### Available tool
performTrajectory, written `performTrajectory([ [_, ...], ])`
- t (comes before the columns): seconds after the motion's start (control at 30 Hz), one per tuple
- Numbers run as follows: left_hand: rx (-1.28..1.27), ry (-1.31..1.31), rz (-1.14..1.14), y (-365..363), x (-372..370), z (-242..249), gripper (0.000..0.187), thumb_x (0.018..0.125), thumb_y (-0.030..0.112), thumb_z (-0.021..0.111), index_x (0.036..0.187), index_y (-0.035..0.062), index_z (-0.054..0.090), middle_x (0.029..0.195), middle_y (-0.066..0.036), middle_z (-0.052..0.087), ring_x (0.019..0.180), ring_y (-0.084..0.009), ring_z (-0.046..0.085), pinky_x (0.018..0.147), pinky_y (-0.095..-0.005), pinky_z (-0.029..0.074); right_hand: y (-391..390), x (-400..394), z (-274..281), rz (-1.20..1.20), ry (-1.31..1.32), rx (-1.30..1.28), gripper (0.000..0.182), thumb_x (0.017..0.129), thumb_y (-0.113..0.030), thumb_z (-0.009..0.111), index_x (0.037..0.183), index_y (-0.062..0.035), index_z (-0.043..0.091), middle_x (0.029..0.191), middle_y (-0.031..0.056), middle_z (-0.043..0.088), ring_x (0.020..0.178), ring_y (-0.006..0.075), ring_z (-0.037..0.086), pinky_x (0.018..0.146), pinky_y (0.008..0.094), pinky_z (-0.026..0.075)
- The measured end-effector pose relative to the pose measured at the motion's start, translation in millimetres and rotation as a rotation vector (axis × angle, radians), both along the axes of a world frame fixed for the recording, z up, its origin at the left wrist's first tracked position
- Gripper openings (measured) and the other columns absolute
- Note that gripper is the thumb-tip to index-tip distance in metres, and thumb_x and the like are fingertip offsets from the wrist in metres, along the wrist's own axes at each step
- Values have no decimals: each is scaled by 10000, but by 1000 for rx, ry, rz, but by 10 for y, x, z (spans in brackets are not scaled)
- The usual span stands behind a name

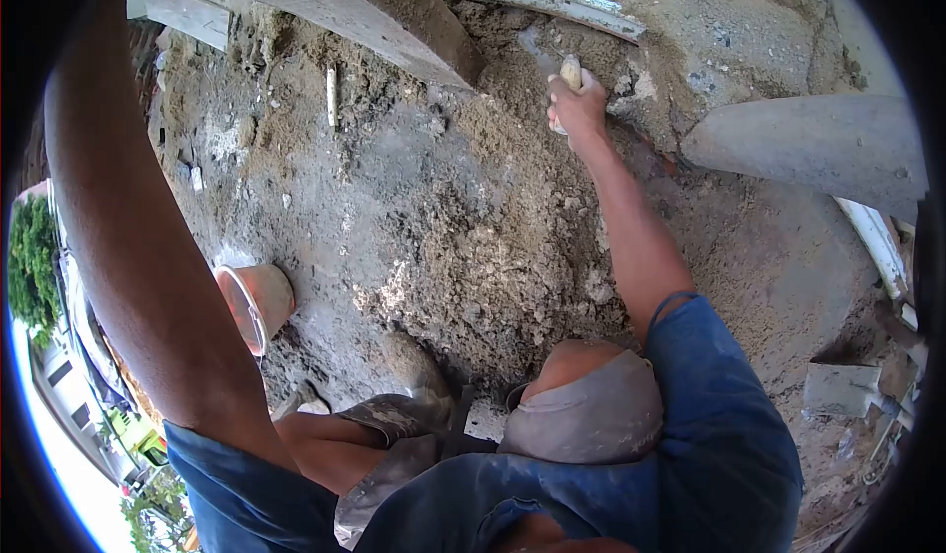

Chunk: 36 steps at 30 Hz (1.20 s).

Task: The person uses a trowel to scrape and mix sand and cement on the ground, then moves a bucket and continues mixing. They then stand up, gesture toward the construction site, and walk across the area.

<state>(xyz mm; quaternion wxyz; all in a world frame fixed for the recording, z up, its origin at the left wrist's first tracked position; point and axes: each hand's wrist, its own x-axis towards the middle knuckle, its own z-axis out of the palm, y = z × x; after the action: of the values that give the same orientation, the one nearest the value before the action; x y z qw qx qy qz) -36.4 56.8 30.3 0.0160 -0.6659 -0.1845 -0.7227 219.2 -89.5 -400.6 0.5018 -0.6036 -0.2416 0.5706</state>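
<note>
Blue shirt (729, 410) fills the bottom of the head view. At upper centre, the right hand (579, 107) curls round a pale-handled tool (571, 68) over rough soil (493, 267); the left hand's state cannot be told.

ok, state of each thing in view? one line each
Right hand: closed around a hand tool
Hand tool: gripped, working end unclear
Left hand: out of frame
Bucket: uncovered, unheld, contents unclear
Shovel: lying unheld
Soil heap: loose, clumpy
Trousers: dirt-smeared
</note>
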Motion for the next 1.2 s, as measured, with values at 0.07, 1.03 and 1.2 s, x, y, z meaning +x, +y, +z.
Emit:
performTrajectory([
  [0.07, -4, 7, -5, -22, -19, -3, 330, 914, 285, 586, 1122, 29, 570, 1099, -58, 566, 1021, -186, 510, 901, -329, 422, -219, -26, 62, 91, -49, -40, 305, 880, -117, 644, 1131, 9, 525, 715, 61, 565, 429, 135, 512, 338, 276, 406],
  [1.03, -257, -102, 367, -126, 119, -32, 640, 744, 389, 749, 1074, -115, 534, 1080, -167, 588, 942, -225, 573, 835, -365, 499, -3509, 1772, 1359, 222, -806, -167, 357, 828, -265, 640, 1120, -73, 568, 945, 191, 644, 857, 351, 638, 764, 417, 488],
  [1.2, -320, -150, 374, -196, 174, -11, 743, 697, 425, 792, 1074, -155, 521, 1092, -204, 596, 934, -244, 591, 830, -376, 516, -2970, 2438, 1512, -302, -528, -160, 283, 925, -289, 617, 1060, -41, 590, 650, -10, 501, 525, 86, 485, 465, 261, 380],
])
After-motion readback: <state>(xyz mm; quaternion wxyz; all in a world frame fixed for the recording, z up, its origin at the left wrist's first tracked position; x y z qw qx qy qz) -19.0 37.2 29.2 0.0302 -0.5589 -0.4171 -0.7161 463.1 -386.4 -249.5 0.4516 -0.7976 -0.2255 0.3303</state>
